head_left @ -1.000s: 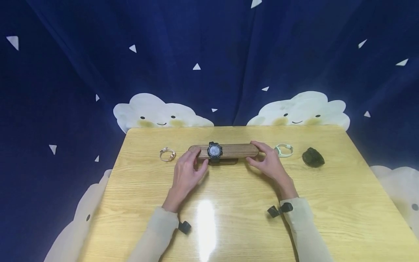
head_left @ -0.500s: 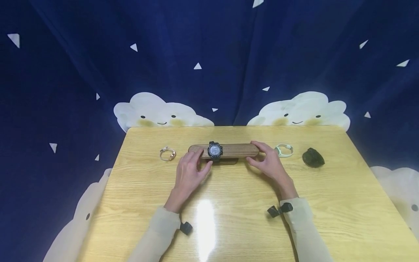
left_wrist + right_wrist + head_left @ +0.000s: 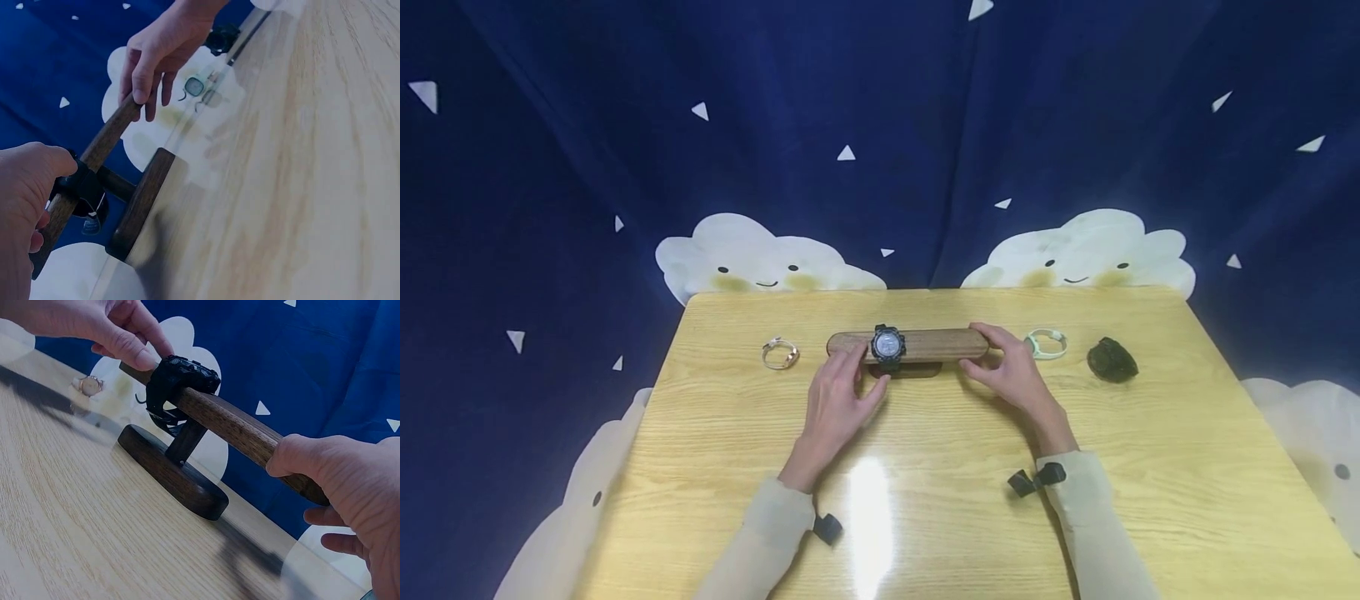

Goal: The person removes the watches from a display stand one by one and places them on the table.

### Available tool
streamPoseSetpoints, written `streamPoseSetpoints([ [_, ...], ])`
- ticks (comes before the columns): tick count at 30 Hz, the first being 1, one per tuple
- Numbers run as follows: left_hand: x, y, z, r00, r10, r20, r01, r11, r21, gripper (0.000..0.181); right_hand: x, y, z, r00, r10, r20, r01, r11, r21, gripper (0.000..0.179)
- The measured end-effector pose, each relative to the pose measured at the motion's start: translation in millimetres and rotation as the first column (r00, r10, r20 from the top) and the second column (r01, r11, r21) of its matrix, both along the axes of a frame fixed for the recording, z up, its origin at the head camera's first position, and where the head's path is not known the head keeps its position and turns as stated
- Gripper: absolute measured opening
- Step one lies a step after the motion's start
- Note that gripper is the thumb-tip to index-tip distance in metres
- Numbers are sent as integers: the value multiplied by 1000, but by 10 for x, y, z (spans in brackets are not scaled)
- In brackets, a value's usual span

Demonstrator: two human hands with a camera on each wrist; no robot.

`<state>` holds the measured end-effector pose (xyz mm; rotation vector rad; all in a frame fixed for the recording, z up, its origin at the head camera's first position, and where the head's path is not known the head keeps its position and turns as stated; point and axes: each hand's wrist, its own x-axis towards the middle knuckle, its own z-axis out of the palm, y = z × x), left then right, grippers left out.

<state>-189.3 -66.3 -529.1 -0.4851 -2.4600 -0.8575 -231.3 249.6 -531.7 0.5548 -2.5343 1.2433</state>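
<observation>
A wooden watch stand (image 3: 940, 343), with a long rounded bar on a post and flat base, stands near the table's back. A bulky black wristwatch (image 3: 887, 344) is looped around the bar, left of its middle. My left hand (image 3: 833, 404) holds the watch at its left side, with thumb and forefinger about the bar; the left wrist view partly hides the exact contact. The bar's right end is gripped by my right hand (image 3: 1017, 377), thumb in front. Beneath the bar, the stand's dark base (image 3: 172, 472) shows in the right wrist view.
On the wooden table (image 3: 940, 500), a thin light-coloured wristwatch (image 3: 780, 353) lies left of the stand. A mint-green watch (image 3: 1047, 343) and a black, bulky object (image 3: 1112, 360), perhaps another watch, lie to the right. A blue curtain (image 3: 880, 100) hangs behind the table.
My left hand has shifted right along the bar, its fingers closer to the black watch. The right hand keeps its grip. The whole head view drifts slightly.
</observation>
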Motion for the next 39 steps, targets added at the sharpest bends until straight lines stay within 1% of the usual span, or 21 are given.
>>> streamPoseSetpoints([
  [8, -29, 51, 43, 1000, 21, -9, -21, 999, 28, 60, 13, -11, 24, 1000, -15, 15, 15, 1000, 1, 65],
  [18, -84, 135, 57, 998, 69, 9, -69, 998, 0, 62, 14, -9, 20, 1000, -10, 16, 10, 1000, -9, 64],
  [25, -89, 192, 67, 996, 92, 1, -92, 996, 4, 64, 26, -1, 15, 999, -10, 38, 11, 1000, -12, 63],
  [30, -105, 223, 76, 994, 113, 5, -113, 993, -17, 64, 30, -1, 24, 999, -7, 40, 7, 1000, -15, 64],
  [39, -126, 252, 87, 993, 120, -9, -120, 993, -14, 63, 42, -9, 42, 999, 0, 35, 1, 1000, -24, 63],
])
